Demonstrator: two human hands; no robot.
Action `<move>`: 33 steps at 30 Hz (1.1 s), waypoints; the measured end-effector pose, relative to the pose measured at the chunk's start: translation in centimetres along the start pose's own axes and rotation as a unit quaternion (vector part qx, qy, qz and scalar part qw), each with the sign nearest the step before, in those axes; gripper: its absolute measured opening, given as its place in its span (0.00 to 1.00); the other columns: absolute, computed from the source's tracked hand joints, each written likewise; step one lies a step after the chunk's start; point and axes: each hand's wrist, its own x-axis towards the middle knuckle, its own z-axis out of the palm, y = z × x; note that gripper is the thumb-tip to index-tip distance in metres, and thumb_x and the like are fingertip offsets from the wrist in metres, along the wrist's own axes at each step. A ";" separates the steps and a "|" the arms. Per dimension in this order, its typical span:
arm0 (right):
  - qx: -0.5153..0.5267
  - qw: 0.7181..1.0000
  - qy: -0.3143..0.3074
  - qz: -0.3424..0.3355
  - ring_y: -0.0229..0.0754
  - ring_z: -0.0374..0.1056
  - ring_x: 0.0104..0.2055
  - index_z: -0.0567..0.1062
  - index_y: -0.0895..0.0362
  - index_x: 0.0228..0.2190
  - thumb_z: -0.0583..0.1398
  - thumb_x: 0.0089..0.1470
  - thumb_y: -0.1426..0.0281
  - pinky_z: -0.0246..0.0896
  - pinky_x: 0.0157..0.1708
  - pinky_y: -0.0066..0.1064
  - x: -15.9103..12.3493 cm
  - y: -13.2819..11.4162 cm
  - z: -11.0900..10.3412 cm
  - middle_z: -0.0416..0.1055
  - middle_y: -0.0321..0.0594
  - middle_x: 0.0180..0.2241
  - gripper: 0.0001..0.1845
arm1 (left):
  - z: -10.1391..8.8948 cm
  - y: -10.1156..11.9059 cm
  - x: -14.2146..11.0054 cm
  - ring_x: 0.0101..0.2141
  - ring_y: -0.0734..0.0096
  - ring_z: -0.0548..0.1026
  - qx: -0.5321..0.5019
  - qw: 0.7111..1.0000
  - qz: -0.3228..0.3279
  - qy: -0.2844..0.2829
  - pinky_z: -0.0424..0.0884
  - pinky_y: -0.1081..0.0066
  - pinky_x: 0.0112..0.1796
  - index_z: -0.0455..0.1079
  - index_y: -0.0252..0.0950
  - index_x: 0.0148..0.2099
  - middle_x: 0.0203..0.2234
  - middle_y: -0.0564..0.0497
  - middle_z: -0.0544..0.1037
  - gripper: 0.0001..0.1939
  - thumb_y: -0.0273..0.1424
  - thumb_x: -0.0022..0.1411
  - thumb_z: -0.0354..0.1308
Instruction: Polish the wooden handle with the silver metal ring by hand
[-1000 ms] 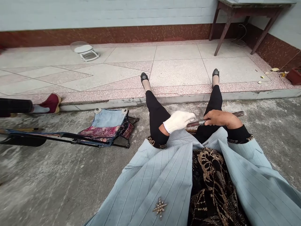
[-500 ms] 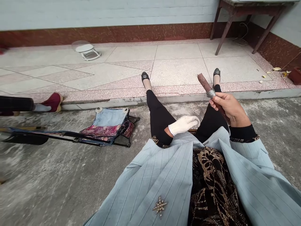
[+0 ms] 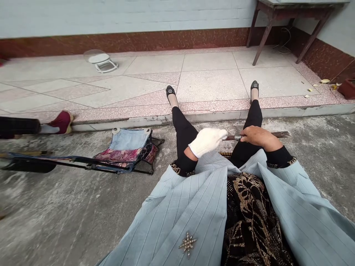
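My left hand (image 3: 208,142), in a white knitted glove, is closed round the left end of a brown wooden stick (image 3: 280,134). My bare right hand (image 3: 257,137) grips the same stick further right, its fingertips beside a coil of silver wire (image 3: 237,137) wound round the wood. The stick lies nearly level above my lap, and its rough right end sticks out past my right wrist. Its left tip is hidden inside the glove.
A low folding chair (image 3: 129,138) with patched fabric stands to my left. Another person's red shoe (image 3: 62,122) rests by the step edge (image 3: 149,121). On the tiled step are a small white stool (image 3: 100,59) and a wooden table (image 3: 273,16).
Half a second ago my right hand held the stick raised and slanted, away from the glove. The stick has come down level, and my left hand has closed on its left end again.
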 end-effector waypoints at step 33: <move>0.082 0.990 -0.056 -0.100 0.43 0.70 0.34 0.82 0.57 0.38 0.60 0.57 0.68 0.56 0.32 0.30 -1.1 -0.2 -0.5 0.77 0.44 0.32 0.12 | 0.6 -0.8 1.4 0.33 0.63 0.77 0.045 0.999 0.006 -0.014 0.62 0.68 0.31 0.71 0.37 0.45 0.31 0.47 0.78 0.10 0.31 0.67 0.50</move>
